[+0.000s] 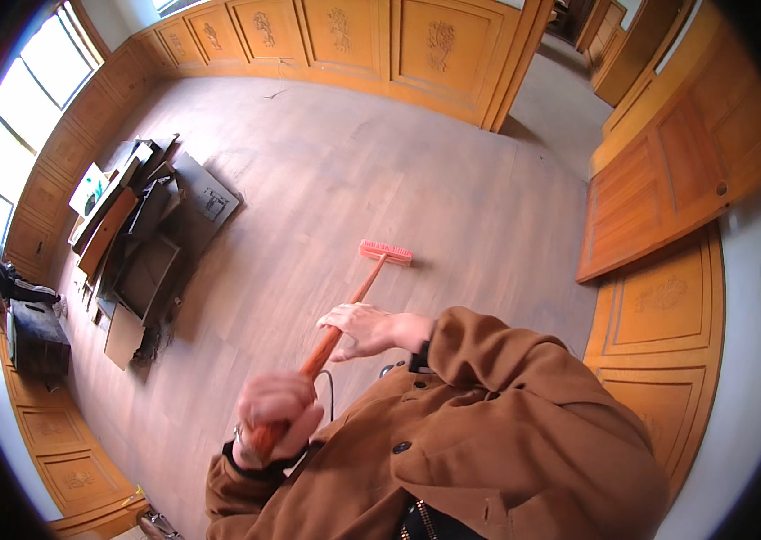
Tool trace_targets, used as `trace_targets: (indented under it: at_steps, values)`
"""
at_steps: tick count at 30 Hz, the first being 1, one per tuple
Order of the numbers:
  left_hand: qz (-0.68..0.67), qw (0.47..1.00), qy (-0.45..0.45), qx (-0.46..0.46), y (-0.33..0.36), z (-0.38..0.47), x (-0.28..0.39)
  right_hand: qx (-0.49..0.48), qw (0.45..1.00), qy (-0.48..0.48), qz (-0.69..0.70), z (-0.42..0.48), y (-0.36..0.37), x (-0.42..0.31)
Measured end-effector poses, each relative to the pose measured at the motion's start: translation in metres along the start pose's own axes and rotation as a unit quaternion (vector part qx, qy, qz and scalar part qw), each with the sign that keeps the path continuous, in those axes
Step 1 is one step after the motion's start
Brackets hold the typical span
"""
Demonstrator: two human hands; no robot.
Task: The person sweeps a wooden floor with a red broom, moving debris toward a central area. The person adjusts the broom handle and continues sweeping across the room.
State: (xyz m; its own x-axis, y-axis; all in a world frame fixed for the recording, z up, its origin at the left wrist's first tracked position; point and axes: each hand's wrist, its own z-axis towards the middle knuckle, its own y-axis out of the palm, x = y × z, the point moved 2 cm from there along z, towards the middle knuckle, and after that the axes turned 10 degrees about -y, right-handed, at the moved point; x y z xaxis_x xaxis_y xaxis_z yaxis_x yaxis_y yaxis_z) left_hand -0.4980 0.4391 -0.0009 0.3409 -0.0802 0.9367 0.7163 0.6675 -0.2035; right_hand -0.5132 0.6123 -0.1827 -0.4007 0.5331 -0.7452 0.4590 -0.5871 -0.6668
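Note:
A push broom has a reddish wooden handle (319,353) and a pink head (386,252) with bristles showing on its far side. The head is at the wood-look floor (326,162) ahead of me; whether it touches is hard to tell. My left hand (280,410), slightly blurred, wraps around the near end of the handle. Farther along the shaft is my right hand (368,331), its fingers laid loosely over the handle and the thumb on the near side. Brown coat sleeves cover both arms.
A pile of dark boards and panels (144,229) lies on the left floor. Beyond it, a person (16,282) bends by a dark box (39,341). A wooden door (677,175) stands ajar at right, near a doorway (549,94). Carved panelling (346,37) lines the walls.

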Motion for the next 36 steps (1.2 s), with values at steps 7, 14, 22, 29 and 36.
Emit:
trace_targets:
  at_steps: [7,14,22,29,36]
  values:
    - [-0.042,0.999,0.029,-0.019,-0.007,-0.024,0.018,-0.003,0.999,0.036,-0.025,0.031,0.043,0.044]
    - [-0.076,0.989,0.015,0.128,0.002,-0.017,-0.004,0.069,0.997,-0.009,-0.023,0.038,0.058,0.088]
    - [0.02,0.982,-0.187,-0.003,0.054,0.065,-0.076,0.142,0.974,0.065,-0.163,0.004,0.002,0.227]
    - [-0.081,0.968,-0.054,0.233,0.024,0.035,-0.012,0.109,0.993,-0.017,-0.036,0.019,0.014,0.146]
    - [-0.116,0.966,-0.069,0.218,0.029,0.053,-0.01,0.075,0.997,-0.03,-0.001,0.003,-0.011,0.152]
